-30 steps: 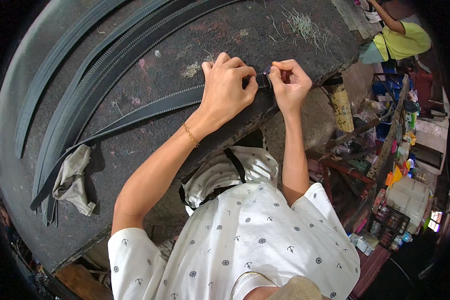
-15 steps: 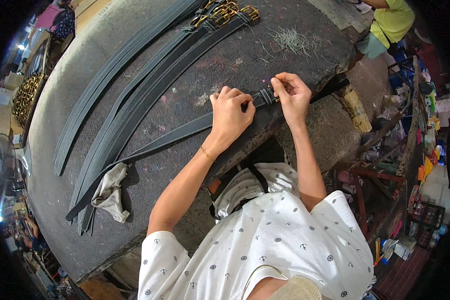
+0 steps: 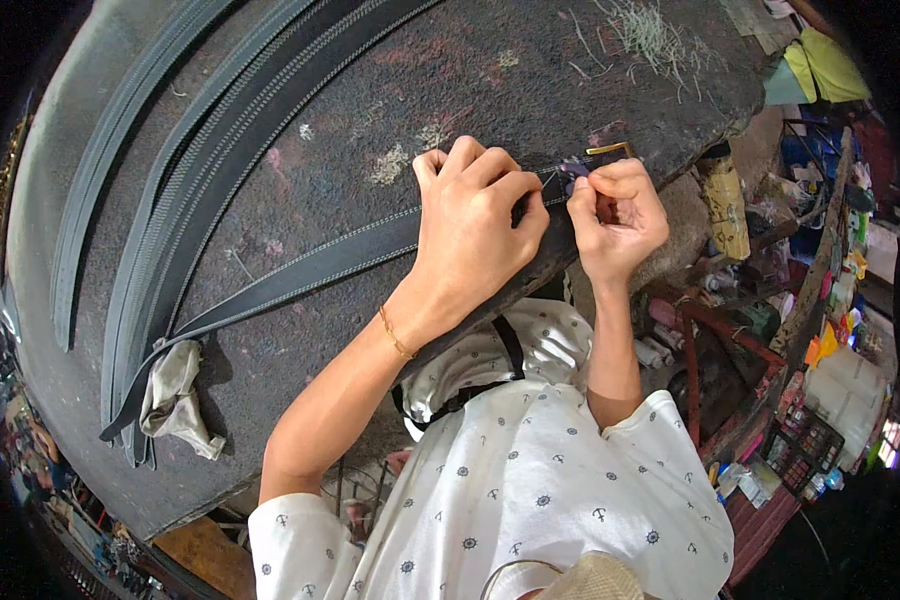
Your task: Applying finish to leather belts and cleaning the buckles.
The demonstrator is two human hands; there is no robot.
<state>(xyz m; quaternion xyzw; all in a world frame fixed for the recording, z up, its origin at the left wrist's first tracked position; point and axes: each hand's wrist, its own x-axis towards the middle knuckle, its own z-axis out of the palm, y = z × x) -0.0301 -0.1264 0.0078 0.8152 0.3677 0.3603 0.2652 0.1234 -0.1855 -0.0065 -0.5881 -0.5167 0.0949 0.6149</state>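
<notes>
A dark grey belt [image 3: 315, 260] with pale stitched edges runs slantwise across the worktop to a gold-coloured buckle [image 3: 610, 149] at its right end. My left hand [image 3: 478, 215] lies over the belt near this end, fingers curled down on it and thumb bent toward the buckle. Just below the buckle, my right hand [image 3: 625, 210] is closed, thumb and forefinger pinched beside a small purple thing [image 3: 575, 170] that I cannot make out clearly. Whatever lies within the pinch is mostly hidden.
Several more grey belts [image 3: 210, 150] lie side by side on the left of the rough dark worktop [image 3: 300, 390]. A crumpled pale cloth [image 3: 178, 405] rests by their near ends. Thread scraps [image 3: 660, 40] are heaped at the far right, near the table's edge.
My view has shifted, so the other belts' buckles are out of sight. My right hand has turned, its fingers now curled in. My left hand still lies on the belt.
</notes>
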